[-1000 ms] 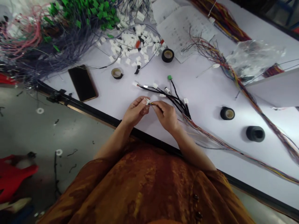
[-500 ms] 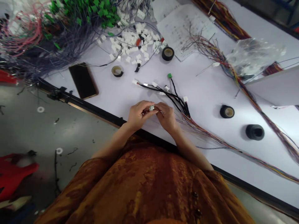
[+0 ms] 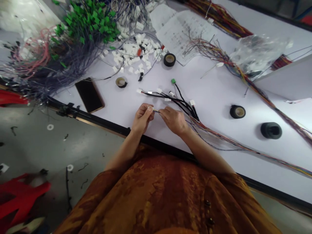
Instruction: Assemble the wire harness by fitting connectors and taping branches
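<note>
Pinching a white connector in my left hand, I hold a thin wire in the narrow grip of my right hand, apparently to line them up, a black wire harness spread flat just ahead, seemingly against tangling.

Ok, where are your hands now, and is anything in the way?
Left hand pinching small white connector. Right hand on its thin wire. Black wire bundle lying just beyond right hand.
</note>
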Available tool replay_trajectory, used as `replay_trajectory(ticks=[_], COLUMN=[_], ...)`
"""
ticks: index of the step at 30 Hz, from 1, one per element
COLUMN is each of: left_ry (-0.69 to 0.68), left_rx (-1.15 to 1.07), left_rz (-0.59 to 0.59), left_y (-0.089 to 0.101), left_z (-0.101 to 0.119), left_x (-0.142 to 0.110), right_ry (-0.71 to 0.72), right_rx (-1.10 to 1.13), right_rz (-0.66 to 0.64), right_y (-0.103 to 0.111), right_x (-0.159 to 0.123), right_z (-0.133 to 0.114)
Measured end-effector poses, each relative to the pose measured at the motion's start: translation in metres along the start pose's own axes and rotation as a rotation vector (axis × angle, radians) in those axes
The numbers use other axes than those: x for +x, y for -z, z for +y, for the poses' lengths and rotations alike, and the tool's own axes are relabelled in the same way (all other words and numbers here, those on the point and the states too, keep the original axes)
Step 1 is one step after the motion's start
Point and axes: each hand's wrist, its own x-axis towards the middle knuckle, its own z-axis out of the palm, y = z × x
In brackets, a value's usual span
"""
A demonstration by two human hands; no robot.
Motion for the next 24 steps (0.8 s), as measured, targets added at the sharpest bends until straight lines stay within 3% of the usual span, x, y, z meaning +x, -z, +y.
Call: replay_trajectory(ticks=[7,13,17,19,20,22,23,24], left_ry=[0.191,0.107,0.051,0.044,0.044,0.051,0.055,0.054], left_rx=[-0.016,0.15,0.23,0.249,0.251,0.247,0.244,0.245], left_rz=[0.023,0.072,0.099,0.087,0.088,0.104,0.118,0.13], left_y=[-0.002,-0.002,0.003,0.004,0.004,0.002,0.001,0.0], left_z=[-0.003,-0.011,-0.013,-0.013,-0.013,-0.013,-0.013,-0.013], left_x=[0.0,0.001,0.004,0.005,0.006,0.007,0.007,0.008], right_ry=[-0.004,0.029,0.027,-0.103,-0.236,-0.694,-0.93,-1.047], right_rx=[-0.086,-0.135,-0.094,-0.056,-0.052,-0.123,-0.153,-0.156], right_rz=[-0.018,-0.049,0.104,0.303,0.423,0.61,0.627,0.625], right_y=[-0.005,-0.011,0.014,0.044,0.062,0.1,0.116,0.129], right_x=[0.002,-0.001,-0.028,-0.053,-0.068,-0.097,-0.11,-0.119], right_z=[0.0,-0.004,0.029,0.067,0.089,0.134,0.154,0.17])
